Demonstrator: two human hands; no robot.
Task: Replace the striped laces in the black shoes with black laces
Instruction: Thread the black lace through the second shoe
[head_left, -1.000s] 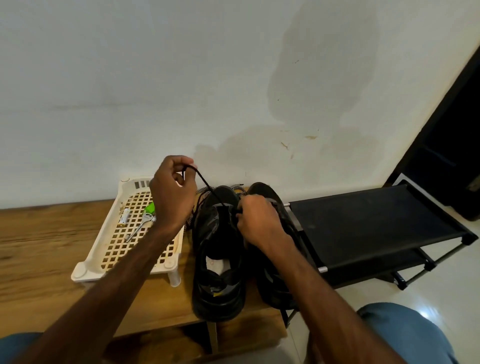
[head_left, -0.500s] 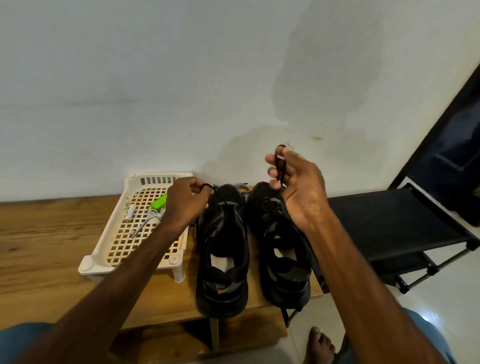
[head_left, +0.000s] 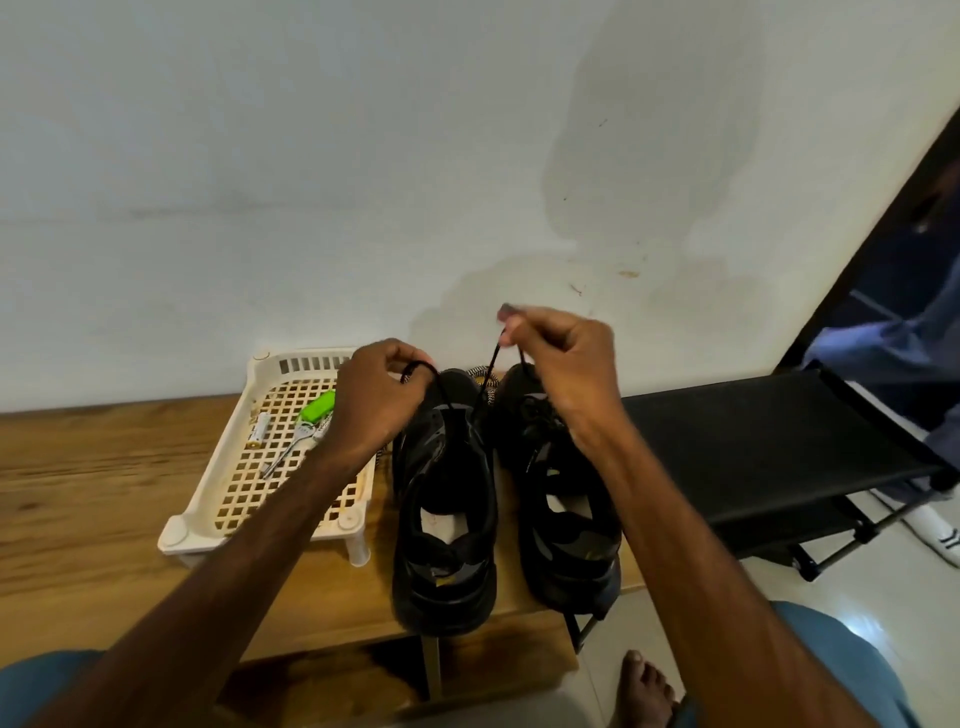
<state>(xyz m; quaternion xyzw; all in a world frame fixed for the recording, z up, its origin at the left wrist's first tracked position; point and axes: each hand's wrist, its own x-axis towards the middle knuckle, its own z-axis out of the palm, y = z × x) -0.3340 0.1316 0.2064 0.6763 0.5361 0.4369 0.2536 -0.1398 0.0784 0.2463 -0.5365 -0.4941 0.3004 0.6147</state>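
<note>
Two black shoes stand side by side on a wooden table, heels toward me: the left shoe (head_left: 444, 519) and the right shoe (head_left: 563, 519). A black lace (head_left: 493, 364) runs up from the left shoe's toe area. My left hand (head_left: 379, 410) pinches one end of it just above the left shoe's toe. My right hand (head_left: 561, 369) is raised higher above the right shoe's toe and pinches the other end, so the lace is pulled taut. A striped lace (head_left: 482, 375) lies behind the shoes by the wall, mostly hidden.
A cream plastic basket (head_left: 208, 514) left of the shoes holds a green object (head_left: 318, 406), a small battery (head_left: 258, 430) and a metal tool (head_left: 283, 460). A black rack (head_left: 769, 447) stands to the right. The wall is close behind. My bare foot (head_left: 647, 691) rests on the floor.
My left hand has lifted slightly with its lace end. My right hand has shifted its grip on the other end, with its fingers now curled down over the lace.
</note>
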